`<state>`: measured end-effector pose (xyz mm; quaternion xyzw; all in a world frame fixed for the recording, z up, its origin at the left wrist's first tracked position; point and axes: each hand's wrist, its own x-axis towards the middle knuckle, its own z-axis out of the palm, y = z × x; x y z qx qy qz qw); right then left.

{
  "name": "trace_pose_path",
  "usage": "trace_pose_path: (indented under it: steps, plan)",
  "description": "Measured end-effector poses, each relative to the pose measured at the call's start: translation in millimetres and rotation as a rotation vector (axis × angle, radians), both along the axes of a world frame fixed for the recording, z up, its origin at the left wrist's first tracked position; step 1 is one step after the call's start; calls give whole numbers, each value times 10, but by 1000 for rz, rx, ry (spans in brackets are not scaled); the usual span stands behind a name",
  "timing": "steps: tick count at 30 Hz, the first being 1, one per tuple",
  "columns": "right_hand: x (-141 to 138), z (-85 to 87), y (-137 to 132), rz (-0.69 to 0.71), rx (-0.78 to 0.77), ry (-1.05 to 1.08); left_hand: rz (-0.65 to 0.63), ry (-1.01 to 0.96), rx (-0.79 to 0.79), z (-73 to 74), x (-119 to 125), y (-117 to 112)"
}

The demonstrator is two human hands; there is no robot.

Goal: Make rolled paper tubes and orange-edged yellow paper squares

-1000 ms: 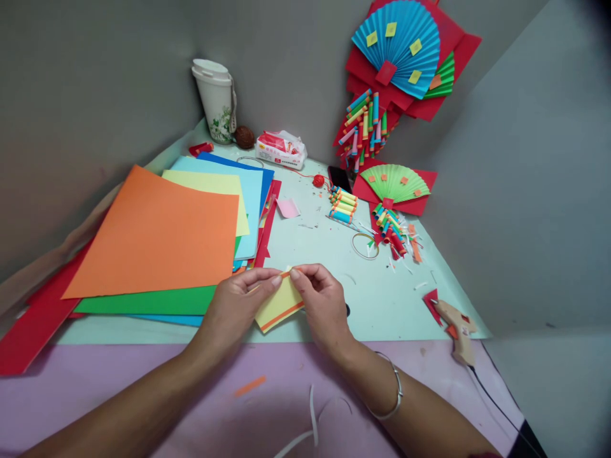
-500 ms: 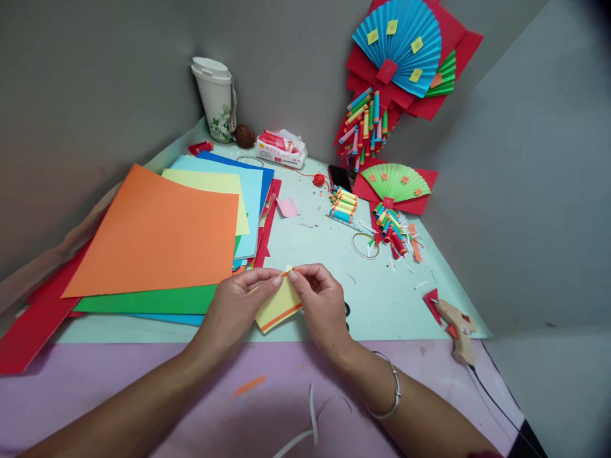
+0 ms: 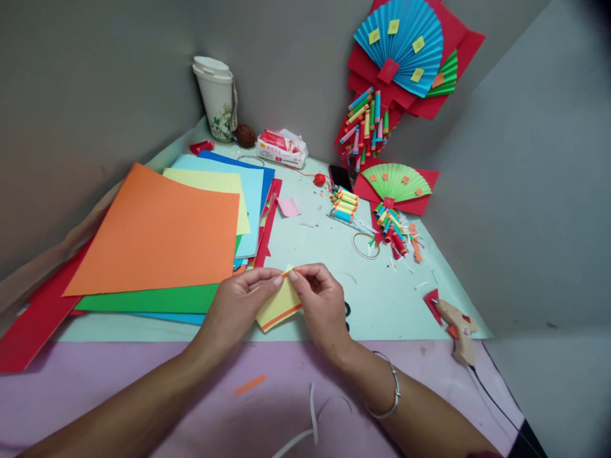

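Between my two hands is a small yellow piece of paper [image 3: 280,306] with an orange strip along its lower edge and another orange bit at the top. My left hand [image 3: 241,302] pinches its upper left part between thumb and fingers. On the other side my right hand [image 3: 319,302] grips the upper right part, thumb tip close to the left thumb. Behind my right wrist the black handles of scissors [image 3: 347,316] partly show; the rest is hidden. An orange paper strip [image 3: 250,385] lies on the pink surface nearer to me.
Large coloured sheets, orange on top [image 3: 162,235], are stacked at left. A glue gun [image 3: 458,327] rests at right. Rolled paper tubes [image 3: 344,205] and a green paper fan [image 3: 394,182] lie farther back, with a white cup [image 3: 216,102] and a tissue pack [image 3: 282,149].
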<state>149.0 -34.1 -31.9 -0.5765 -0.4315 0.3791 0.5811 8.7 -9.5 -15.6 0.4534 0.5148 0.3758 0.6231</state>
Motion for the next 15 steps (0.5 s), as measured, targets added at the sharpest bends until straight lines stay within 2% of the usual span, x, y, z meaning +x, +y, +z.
trace_pose_path:
  steps: [15]
  plan:
    - [-11, -4, -4, -7, 18, -6, 12, 11, -1, 49, 19, -1]
